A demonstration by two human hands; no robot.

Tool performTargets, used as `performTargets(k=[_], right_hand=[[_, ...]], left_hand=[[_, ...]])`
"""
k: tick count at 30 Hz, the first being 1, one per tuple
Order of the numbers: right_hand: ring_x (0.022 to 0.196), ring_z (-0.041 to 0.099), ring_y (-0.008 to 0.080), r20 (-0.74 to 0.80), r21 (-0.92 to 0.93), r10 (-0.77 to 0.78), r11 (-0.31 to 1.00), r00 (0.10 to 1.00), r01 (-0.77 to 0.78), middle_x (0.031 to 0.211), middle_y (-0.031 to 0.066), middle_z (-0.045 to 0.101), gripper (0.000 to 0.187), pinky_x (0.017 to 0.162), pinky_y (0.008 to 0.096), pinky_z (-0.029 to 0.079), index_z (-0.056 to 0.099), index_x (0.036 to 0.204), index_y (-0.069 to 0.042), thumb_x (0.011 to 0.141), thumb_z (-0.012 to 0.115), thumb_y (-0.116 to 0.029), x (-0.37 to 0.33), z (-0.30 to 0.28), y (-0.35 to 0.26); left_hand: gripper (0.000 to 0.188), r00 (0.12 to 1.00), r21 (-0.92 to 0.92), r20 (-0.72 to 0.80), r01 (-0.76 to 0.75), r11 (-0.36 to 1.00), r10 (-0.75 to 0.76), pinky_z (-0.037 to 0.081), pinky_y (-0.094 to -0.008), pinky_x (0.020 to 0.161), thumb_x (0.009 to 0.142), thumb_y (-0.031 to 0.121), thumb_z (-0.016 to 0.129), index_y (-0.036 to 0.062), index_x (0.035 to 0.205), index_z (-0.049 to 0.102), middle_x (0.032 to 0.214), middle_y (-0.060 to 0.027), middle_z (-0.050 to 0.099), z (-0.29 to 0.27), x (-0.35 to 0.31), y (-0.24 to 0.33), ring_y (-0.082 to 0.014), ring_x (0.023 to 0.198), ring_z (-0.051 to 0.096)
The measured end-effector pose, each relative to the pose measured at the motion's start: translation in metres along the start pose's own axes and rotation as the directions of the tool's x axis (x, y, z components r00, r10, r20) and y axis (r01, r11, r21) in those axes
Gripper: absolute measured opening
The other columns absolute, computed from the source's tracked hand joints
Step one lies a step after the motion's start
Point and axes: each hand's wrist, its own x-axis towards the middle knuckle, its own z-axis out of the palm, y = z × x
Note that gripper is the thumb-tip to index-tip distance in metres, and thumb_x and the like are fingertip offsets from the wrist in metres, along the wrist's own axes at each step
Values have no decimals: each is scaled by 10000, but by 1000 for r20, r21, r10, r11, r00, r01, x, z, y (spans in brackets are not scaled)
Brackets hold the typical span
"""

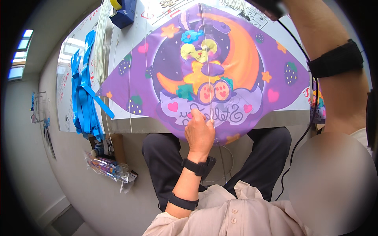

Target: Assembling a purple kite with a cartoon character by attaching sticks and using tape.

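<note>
A purple kite sail [283, 92] lies over the near edge of the table, printed with a sleepy rabbit hugging a star in an orange moon. Its rounded near end hangs over my lap. A thin white line [207, 59], rod or string I cannot tell, runs down the middle of the sail from its far tip. My left hand [200, 133] is over the printed lettering, fingers curled closed, with the thumb and forefinger on the near end of this line. My right forearm [307, 25] reaches up past the far right of the sail; the hand itself is beyond the picture's upper edge.
Blue straps [84, 94] hang over the table's left edge beside a bundle of thin white strands [103, 43]. A blue tape dispenser [123, 13] stands at the far left. A black cable [301, 137] trails down on the right. Clear-wrapped packages [108, 167] sit low left.
</note>
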Motion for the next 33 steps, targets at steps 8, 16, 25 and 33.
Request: performTargets(k=[8,16,25,33], right_hand=[[612,474,83,-17,72,208,976,978,-206,756,3,616,42,554,235,388,680,848,-79,821,712,-81,20,-8,54],[715,583,173,-28,-173,98,980,995,-102,788,66,650,107,647,318,488,679,842,-30,743,720,-34,43,0,139],[734,607,133,-24,-280,6,960,1000,-12,792,59,670,132,687,289,490,676,950,-43,834,692,-104,57,0,237],[693,597,117,107,-563,134,825,985,-51,769,82,638,132,597,240,490,648,861,-21,902,603,-138,48,16,228]], left_hand=[[277,914,184,-82,-377,908,396,400,-432,648,684,116,749,66,775,493,784,-107,499,5,-5,-15,-336,794,529],[363,781,299,-29,-588,751,624,342,-399,880,616,174,773,110,931,606,1089,-52,522,3,4,-30,-257,1091,456],[733,779,308,179,-624,718,600,258,-424,1038,618,250,784,61,1281,535,1412,-50,457,-7,18,-29,-252,1305,381],[719,805,258,217,-592,763,552,244,-422,1050,643,250,770,49,1288,524,1417,-64,452,-10,21,-31,-266,1306,385]])
